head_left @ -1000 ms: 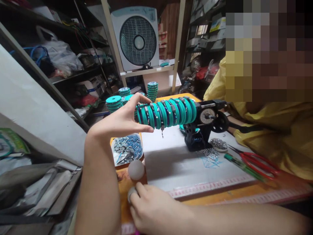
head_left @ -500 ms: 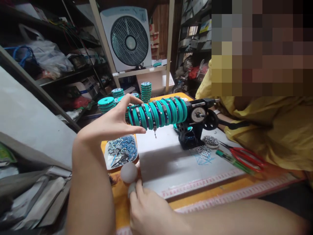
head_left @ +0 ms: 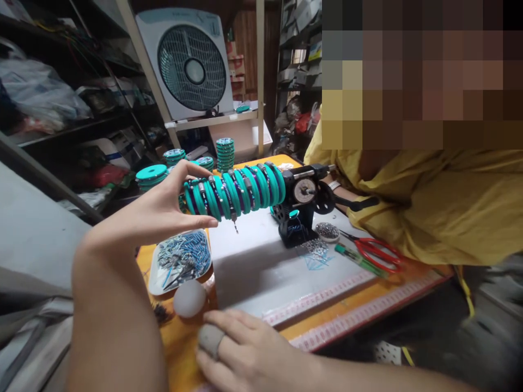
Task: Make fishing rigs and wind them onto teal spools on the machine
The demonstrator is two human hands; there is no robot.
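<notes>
My left hand (head_left: 163, 209) pinches the free end of a horizontal row of teal spools (head_left: 232, 190), thumb below and fingers on top. The row sits on the shaft of a black hand-crank winder (head_left: 300, 201), and a small sinker dangles under the spools. My right hand (head_left: 245, 354) lies at the bottom on the orange table (head_left: 183, 337), its fingers closed on a small grey lump (head_left: 210, 340). A grey ball (head_left: 190, 298) stands just above it.
A white tray (head_left: 180, 261) of blue and grey tubes sits by the ball. A grey mat (head_left: 261, 272), a dish of beads (head_left: 327, 231), red scissors (head_left: 373, 253) and a green tool lie near the winder. A person in yellow (head_left: 429, 201) holds the crank. Teal spool stacks (head_left: 224, 152) and a fan stand behind.
The view has swung right, so everything shifts left in the picture. My left hand stays pinched on the spool row. My right hand shows the grey lump more plainly.
</notes>
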